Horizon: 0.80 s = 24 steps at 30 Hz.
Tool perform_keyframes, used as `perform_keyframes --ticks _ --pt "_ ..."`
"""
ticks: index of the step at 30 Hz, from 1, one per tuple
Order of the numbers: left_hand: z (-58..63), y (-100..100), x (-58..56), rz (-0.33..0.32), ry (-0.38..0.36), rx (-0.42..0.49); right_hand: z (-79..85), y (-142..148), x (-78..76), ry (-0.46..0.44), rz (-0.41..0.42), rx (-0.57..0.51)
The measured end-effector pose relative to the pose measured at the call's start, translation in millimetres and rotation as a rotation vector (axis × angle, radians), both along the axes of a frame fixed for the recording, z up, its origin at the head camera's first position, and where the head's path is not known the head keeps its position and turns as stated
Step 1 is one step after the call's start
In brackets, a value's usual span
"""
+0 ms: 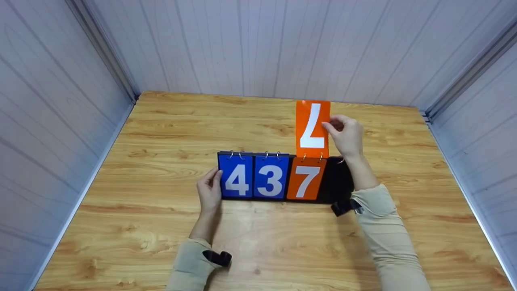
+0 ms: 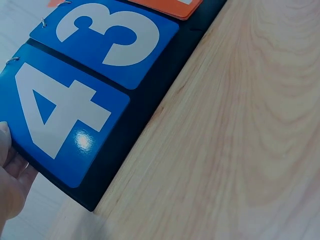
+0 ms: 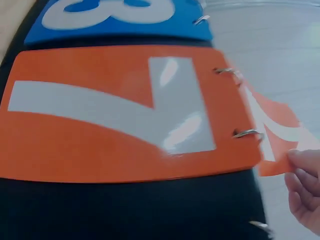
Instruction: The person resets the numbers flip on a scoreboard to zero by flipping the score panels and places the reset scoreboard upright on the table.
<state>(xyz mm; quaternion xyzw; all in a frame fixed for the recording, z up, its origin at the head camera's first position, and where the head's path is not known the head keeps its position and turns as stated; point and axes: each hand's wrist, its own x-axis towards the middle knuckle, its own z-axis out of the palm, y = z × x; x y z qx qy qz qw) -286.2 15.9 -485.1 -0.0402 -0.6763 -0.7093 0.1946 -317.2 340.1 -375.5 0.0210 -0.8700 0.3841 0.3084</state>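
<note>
A black flip scoreboard (image 1: 333, 178) stands on the table, showing a blue 4 card (image 1: 231, 190), a blue 3 card (image 1: 259, 167) and an orange 7 card (image 1: 313, 194). My left hand (image 1: 209, 192) grips the board's left edge, thumb in front and fingers behind, as the left wrist view also shows. Another orange card (image 1: 303, 117) is turned up over the rings, its 7 upside down. Its right edge is pinched between thumb and fingers of my right hand (image 1: 348, 135). In the right wrist view, metal rings (image 3: 247, 133) join the orange cards to the board.
The wood-grain table (image 1: 258, 242) lies under the board. White panel walls (image 1: 258, 48) rise behind it and on both sides. To the right of the orange 7, the board's last slot shows bare black, partly hidden by my right forearm (image 1: 365, 173).
</note>
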Motion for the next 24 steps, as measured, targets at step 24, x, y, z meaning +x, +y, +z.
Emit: perform_keyframes --ticks 24 --pt "-0.8 0.8 0.7 -0.012 -0.017 0.023 -51.9 -20.5 69.4 0.250 -0.098 -0.109"
